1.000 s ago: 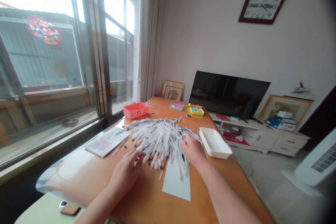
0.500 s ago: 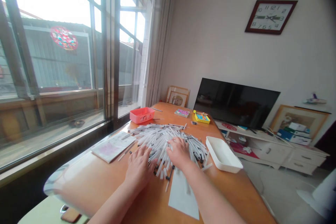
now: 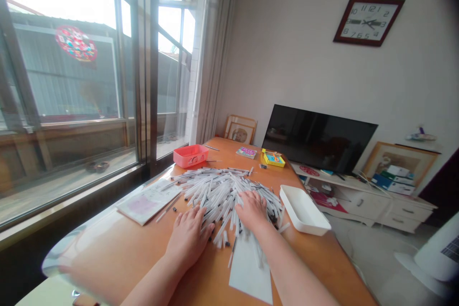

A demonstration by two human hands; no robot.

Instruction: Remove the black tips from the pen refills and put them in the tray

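Observation:
A big heap of white pens with black tips (image 3: 222, 189) lies in the middle of the orange table (image 3: 150, 253). My left hand (image 3: 189, 235) rests flat at the heap's near left edge, fingers spread over a few pens. On the heap's near right side my right hand (image 3: 253, 209) lies palm down, fingers stretched over the pens. Neither hand grips anything. A white sheet of paper (image 3: 251, 272) lies just in front of the heap, under my right forearm.
A white tray (image 3: 303, 210) stands right of the heap, a pink tray (image 3: 190, 156) at the far left. A booklet (image 3: 148, 199) lies left of the pens. A yellow box (image 3: 274, 158) and a small book (image 3: 246, 152) sit at the back. Window left, television behind.
My hands have come together from the heap's two sides onto its near edge. Over the last half second they hardly moved; the view shifted slightly.

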